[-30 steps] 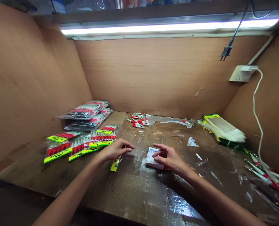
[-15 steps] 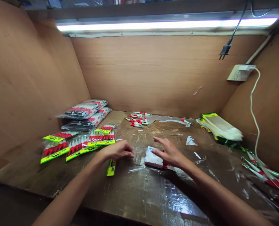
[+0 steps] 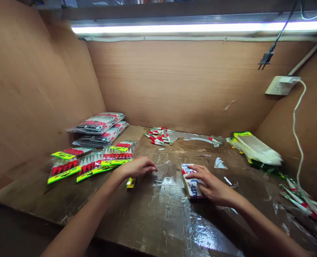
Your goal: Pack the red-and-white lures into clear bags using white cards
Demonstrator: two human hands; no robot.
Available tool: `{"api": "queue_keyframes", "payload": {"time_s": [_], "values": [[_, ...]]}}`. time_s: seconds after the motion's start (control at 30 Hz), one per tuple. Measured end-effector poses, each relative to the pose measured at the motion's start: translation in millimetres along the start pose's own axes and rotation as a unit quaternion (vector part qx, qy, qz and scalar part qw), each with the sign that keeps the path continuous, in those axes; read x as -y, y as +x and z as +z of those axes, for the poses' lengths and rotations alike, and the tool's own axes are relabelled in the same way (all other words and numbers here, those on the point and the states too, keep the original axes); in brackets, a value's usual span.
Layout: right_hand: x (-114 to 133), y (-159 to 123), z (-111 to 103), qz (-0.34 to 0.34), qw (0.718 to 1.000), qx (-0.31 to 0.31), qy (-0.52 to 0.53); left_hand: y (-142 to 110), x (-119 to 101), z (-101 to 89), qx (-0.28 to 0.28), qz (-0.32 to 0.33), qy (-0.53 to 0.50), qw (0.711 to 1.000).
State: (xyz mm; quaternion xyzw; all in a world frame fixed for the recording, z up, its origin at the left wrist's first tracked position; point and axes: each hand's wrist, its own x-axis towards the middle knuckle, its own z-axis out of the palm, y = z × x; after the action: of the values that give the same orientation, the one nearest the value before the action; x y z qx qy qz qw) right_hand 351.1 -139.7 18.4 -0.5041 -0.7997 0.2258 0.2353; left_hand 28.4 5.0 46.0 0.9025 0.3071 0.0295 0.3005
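Observation:
My left hand (image 3: 140,167) is closed, thumb and fingertips pinched together at the upper edge of a clear plastic bag (image 3: 162,175). The bag lies flat on the bench, and the end of its yellow header card (image 3: 131,182) shows below my wrist. A little to the right, my right hand (image 3: 205,180) grips a small white and red box-like block (image 3: 192,189) with blue lettering, fingers over its top and side. The block rests on the bench just past the bag's right end. What it contains cannot be seen.
Packed red-and-white lures (image 3: 117,155) lie at left, before stacked larger packs (image 3: 102,125). Loose lures (image 3: 160,135) sit at the back. Clear bags with yellow headers (image 3: 257,148) are piled right, near more lures (image 3: 300,200) and a white cable (image 3: 295,132).
My right hand has moved right with the block, which has turned so its lettered side shows. My left hand has shifted slightly right over the bag. The camera view has swung a little left.

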Motion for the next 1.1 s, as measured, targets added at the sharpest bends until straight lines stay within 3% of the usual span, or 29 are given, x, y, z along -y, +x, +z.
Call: {"api": "queue_keyframes", "payload": {"time_s": [0.13, 0.27, 0.33, 0.4, 0.5, 0.6, 0.77, 1.1], "values": [[12.8, 20.3, 17.4, 0.051, 0.992, -0.117, 0.022, 16.8, -15.5, 10.5, -0.011, 0.034, -0.003, 0.999], [23.4, 37.1, 25.3, 0.029, 0.989, -0.139, 0.045, 22.4, -22.0, 21.3, -0.021, 0.05, 0.016, 0.998], [22.4, 34.1, 27.0, 0.015, 0.988, -0.141, 0.056, 20.2, -19.2, 24.0, -0.019, 0.047, 0.019, 0.999], [15.7, 23.5, 30.1, 0.043, 0.987, -0.152, 0.032, 16.6, -13.9, 25.2, -0.023, 0.041, 0.014, 0.999], [-0.9, 2.6, 37.3, 0.137, 0.981, -0.13, -0.048, 12.9, -5.5, 26.4, -0.035, 0.032, -0.003, 0.999], [-13.5, -10.8, 41.6, 0.17, 0.976, -0.094, -0.094, 12.6, -0.2, 28.5, -0.042, 0.023, -0.024, 0.999], [-14.9, -13.7, 32.3, 0.136, 0.983, -0.096, -0.078, 13.4, 5.3, 31.1, -0.055, 0.011, -0.026, 0.998], [-1.2, -17.3, 16.8, 0.013, 0.999, 0.008, -0.042, 11.2, 4.3, 31.2, -0.028, 0.021, 0.019, 0.999]]}}
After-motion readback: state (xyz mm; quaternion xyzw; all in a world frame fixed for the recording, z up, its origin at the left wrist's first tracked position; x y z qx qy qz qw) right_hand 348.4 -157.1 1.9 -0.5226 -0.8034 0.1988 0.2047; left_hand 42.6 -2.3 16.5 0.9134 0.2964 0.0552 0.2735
